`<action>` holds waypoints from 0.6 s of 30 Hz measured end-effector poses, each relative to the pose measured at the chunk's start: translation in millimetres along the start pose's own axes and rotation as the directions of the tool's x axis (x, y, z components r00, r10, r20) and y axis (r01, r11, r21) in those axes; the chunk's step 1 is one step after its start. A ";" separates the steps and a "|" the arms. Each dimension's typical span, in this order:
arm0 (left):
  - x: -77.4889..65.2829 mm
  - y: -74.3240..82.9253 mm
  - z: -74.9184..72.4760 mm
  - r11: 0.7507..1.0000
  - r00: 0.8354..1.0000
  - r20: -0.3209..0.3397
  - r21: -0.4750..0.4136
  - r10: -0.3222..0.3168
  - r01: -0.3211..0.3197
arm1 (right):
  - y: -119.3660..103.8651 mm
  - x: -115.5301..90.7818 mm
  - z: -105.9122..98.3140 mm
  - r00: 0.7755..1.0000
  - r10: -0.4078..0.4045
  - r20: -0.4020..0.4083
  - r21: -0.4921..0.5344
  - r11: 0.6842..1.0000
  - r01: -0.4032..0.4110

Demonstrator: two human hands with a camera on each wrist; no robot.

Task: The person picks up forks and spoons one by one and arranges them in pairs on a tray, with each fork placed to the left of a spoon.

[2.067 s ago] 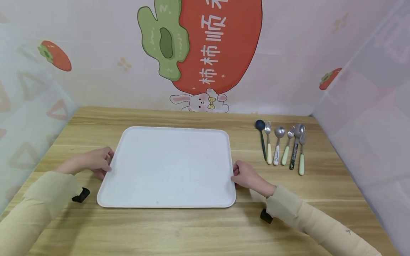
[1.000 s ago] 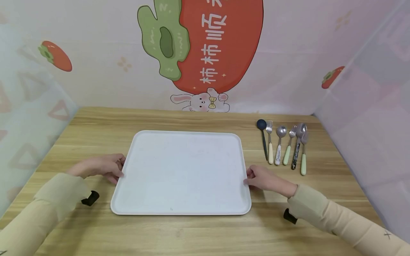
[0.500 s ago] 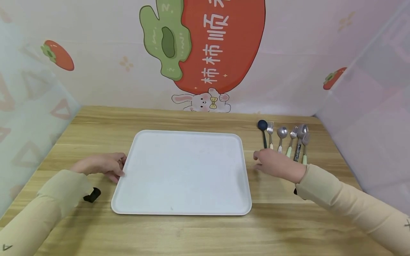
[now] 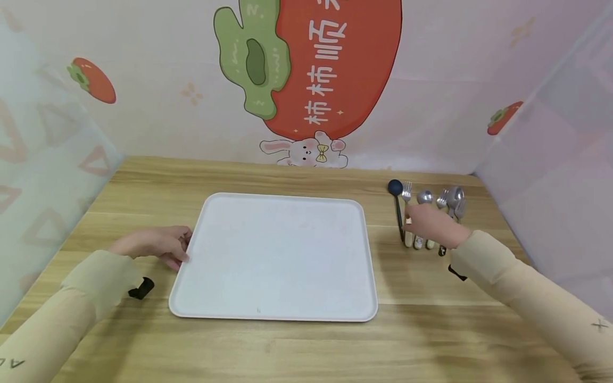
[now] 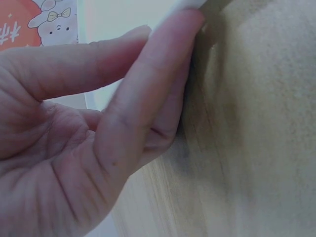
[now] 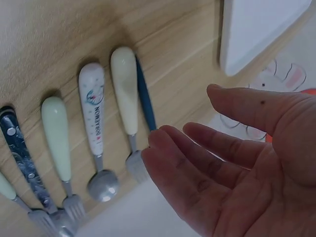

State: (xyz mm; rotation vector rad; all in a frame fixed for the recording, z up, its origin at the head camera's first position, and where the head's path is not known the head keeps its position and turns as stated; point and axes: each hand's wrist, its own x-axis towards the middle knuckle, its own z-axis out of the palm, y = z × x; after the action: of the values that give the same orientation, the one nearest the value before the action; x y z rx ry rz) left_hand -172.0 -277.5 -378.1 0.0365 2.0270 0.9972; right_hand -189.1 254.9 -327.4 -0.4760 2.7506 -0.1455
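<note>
My left hand [image 4: 160, 245] pinches the left rim of a white rectangular tray [image 4: 273, 255], the thumb at the rim's top and a finger along its outer side in the left wrist view. My right hand [image 4: 433, 223] hovers over a row of cutlery, its fingers apart from the thumb. Nearest its fingertips are a dark long-handled spoon [image 4: 395, 188] and a cream-handled fork [image 6: 124, 89]. Beside these lie a white-handled spoon [image 6: 93, 106], a green-handled fork [image 6: 56, 133], a spoon with a dark patterned handle [image 6: 20, 153] and another green-handled fork [image 6: 6, 186].
The wooden table [image 4: 258, 351] meets a printed cloth backdrop [image 4: 167, 122] at the back, with cloth walls on both sides. The cutlery lies right of the tray, close to the right wall [image 4: 551, 186].
Earlier both hands shifted the tray right and slightly toward me. The right hand then let go of its right rim and moved over the cutlery; the left stayed at the tray.
</note>
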 end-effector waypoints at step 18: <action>0.3 -4.4 0.2 0.999 0.999 -0.010 -0.026 0.040 -0.040 | 34.3 27.2 12.7 0.988 0.152 0.001 0.148 0.977 -0.151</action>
State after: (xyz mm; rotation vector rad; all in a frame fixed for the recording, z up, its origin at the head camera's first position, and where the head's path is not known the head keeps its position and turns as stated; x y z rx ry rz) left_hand -170.6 -280.3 -381.3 0.0582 2.0282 1.0508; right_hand -219.2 277.3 -353.2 -0.2253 2.7473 -0.3123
